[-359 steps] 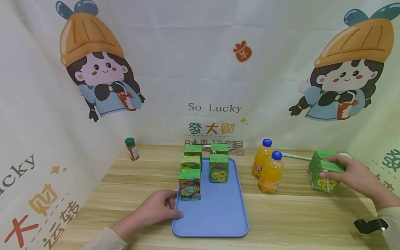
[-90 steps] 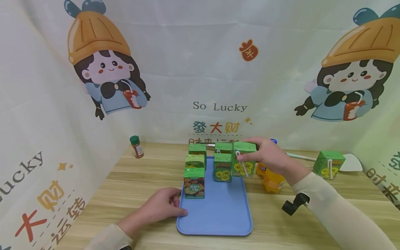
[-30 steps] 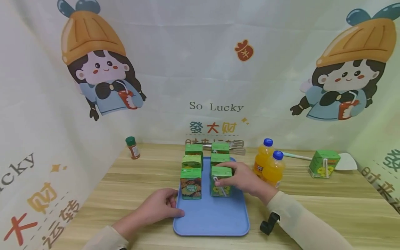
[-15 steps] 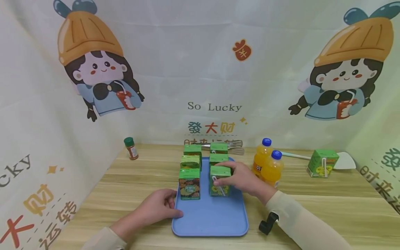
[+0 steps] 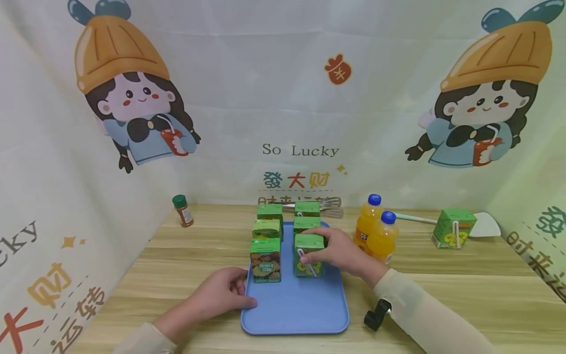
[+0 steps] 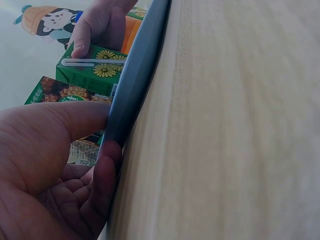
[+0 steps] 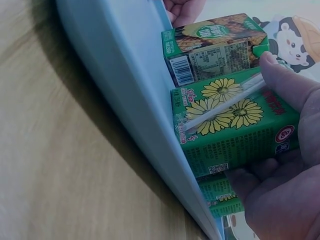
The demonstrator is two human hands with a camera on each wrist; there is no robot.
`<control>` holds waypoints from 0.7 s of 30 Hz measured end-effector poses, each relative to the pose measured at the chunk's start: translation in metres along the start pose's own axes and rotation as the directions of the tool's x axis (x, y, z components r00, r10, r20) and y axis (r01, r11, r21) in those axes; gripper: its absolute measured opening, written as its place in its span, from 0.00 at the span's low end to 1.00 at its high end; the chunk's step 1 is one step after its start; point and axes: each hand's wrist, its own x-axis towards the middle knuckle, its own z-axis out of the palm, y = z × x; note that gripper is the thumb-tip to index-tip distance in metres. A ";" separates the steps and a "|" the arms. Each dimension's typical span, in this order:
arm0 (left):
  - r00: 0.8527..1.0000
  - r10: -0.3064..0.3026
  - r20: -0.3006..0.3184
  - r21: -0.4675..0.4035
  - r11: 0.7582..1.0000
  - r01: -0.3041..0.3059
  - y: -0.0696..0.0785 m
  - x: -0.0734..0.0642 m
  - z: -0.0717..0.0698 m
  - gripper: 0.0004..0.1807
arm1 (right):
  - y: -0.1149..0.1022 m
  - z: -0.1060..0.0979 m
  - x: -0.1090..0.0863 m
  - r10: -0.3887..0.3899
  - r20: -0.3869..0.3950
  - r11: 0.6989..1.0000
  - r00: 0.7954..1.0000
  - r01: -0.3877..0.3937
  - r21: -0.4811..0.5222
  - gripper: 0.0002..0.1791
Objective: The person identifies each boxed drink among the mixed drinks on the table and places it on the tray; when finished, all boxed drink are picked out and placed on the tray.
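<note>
My right hand grips a green drink carton with yellow flowers and a white straw, thumb on its front and fingers behind. The carton stands on the blue tray, at the front of the right-hand row. My left hand pinches the tray's left rim, thumb on top and fingers at its outer side, as the left wrist view shows. A brown-and-green carton with a pineapple print stands in front of the left-hand row. More green cartons stand behind both, partly hidden.
Two orange drink bottles with blue caps stand right of the tray. Another flowered carton is at far right beside a white spatula. A green-capped spice jar stands back left. Metal utensils lie behind the cartons.
Over the longer span, my right hand carried one flowered carton from the far right onto the tray. In the last second both hands have stayed in place; the view shifted slightly.
</note>
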 end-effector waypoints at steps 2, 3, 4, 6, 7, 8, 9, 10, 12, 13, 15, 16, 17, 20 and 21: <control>1.000 0.002 0.000 0.002 1.000 -0.002 -0.001 0.000 0.000 0.42 | 0.000 0.000 0.000 -0.003 0.004 1.000 1.000 0.003 -0.001 0.35; 1.000 0.003 0.000 0.004 1.000 -0.003 -0.001 0.000 0.000 0.42 | 0.000 0.000 0.000 -0.004 0.005 1.000 1.000 0.004 -0.002 0.35; 1.000 0.004 0.001 0.005 1.000 -0.004 -0.001 0.000 0.000 0.42 | 0.000 -0.001 0.000 -0.003 0.008 1.000 1.000 0.003 -0.002 0.35; 1.000 0.006 0.001 0.007 1.000 -0.006 -0.001 0.000 0.000 0.42 | 0.000 -0.001 0.000 -0.005 0.013 1.000 1.000 0.005 0.005 0.35; 1.000 0.005 0.001 0.006 1.000 -0.005 -0.001 0.000 0.000 0.42 | 0.000 -0.001 0.000 -0.005 0.017 1.000 1.000 0.005 0.009 0.35; 1.000 0.005 0.000 0.006 1.000 -0.005 -0.001 0.000 0.000 0.42 | 0.000 -0.002 0.000 -0.007 0.020 1.000 1.000 0.006 0.016 0.35; 1.000 0.004 0.000 0.005 1.000 -0.004 -0.001 0.000 0.000 0.42 | -0.001 -0.002 0.000 -0.011 0.022 1.000 1.000 0.010 0.022 0.35; 1.000 0.004 -0.001 0.004 1.000 -0.004 0.000 0.000 0.000 0.42 | -0.001 -0.003 -0.001 -0.013 0.023 1.000 1.000 0.012 0.026 0.35; 1.000 0.002 -0.003 0.003 1.000 -0.002 0.000 0.000 0.000 0.43 | -0.002 -0.003 -0.001 -0.020 0.025 0.999 0.999 0.019 0.037 0.35; 1.000 0.002 -0.004 0.003 1.000 -0.002 0.000 0.000 0.000 0.43 | -0.003 -0.004 -0.001 -0.025 0.026 0.999 0.999 0.024 0.040 0.35; 1.000 0.002 -0.004 0.004 1.000 -0.002 0.000 0.000 0.000 0.42 | -0.004 -0.004 -0.001 -0.032 0.024 0.999 0.999 0.031 0.039 0.35; 1.000 0.002 -0.004 0.005 1.000 -0.002 0.000 0.000 0.000 0.42 | -0.004 -0.005 -0.001 -0.032 0.023 0.999 0.999 0.031 0.043 0.35; 1.000 0.002 -0.003 0.006 1.000 -0.002 0.000 0.000 0.000 0.42 | -0.005 -0.005 -0.001 -0.036 0.021 0.998 0.999 0.035 0.048 0.35; 1.000 0.002 -0.002 0.007 1.000 -0.002 0.000 0.000 0.000 0.42 | -0.007 -0.006 -0.001 -0.041 0.019 0.998 0.999 0.040 0.057 0.35; 1.000 0.002 -0.002 0.006 1.000 -0.002 0.000 0.000 0.000 0.42 | -0.008 -0.007 -0.002 -0.045 0.019 0.997 0.999 0.044 0.058 0.35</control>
